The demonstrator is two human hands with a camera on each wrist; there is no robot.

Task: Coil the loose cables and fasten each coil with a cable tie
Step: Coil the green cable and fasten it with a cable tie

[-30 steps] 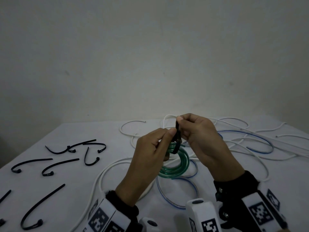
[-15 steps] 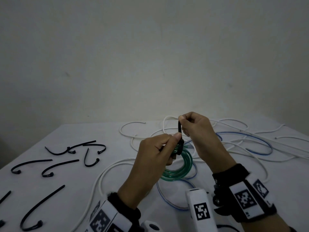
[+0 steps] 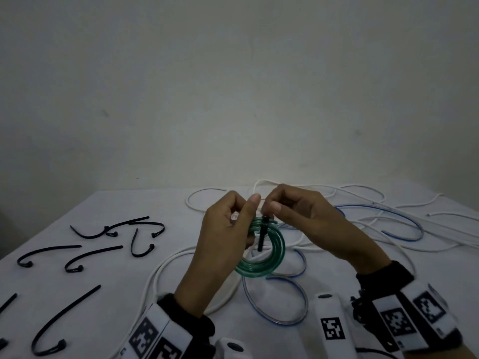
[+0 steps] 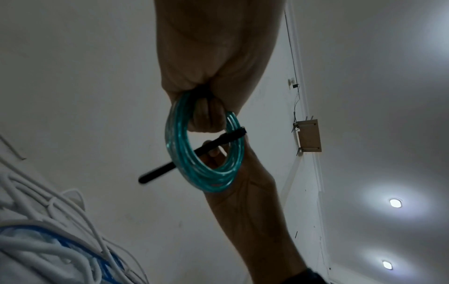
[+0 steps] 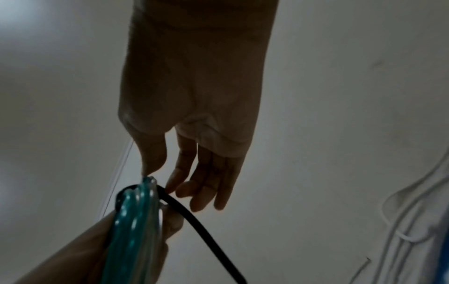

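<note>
1. L hand (image 3: pixel 228 237) grips the green coil (image 3: pixel 269 257) at its top, fingers curled through the ring – prob. to keep the turns stacked while the tie goes on. Coil is held up above the table (image 3: pixel 108 288), not resting on it.
2. R hand (image 3: pixel 305 218) pinches at the tie (image 3: pixel 262 235) where it wraps the coil's top; in the R wrist view thumb and forefinger tips meet at the wrap, other fingers loosely extended.
3. Tie is looped round all the turns, tail hanging down across the ring's opening. Looks threaded & being snugged; whether it's fully tight I can't tell.
4. Why so: one hand steadies the bundle, the other works the strap – needs both.
5. Counts: 1 green coil in hand, 1 tie on it. Spare ties (image 3: pixel 93 257) on the table to the left – approx. 7 fully seen, plus two cut by the frame edge.
6. Loose cables (image 3: pixel 399 224) beyond and under the hands: several white, some blue, tangled; exact no. can't be told. Task is early – none of those coiled yet.
</note>
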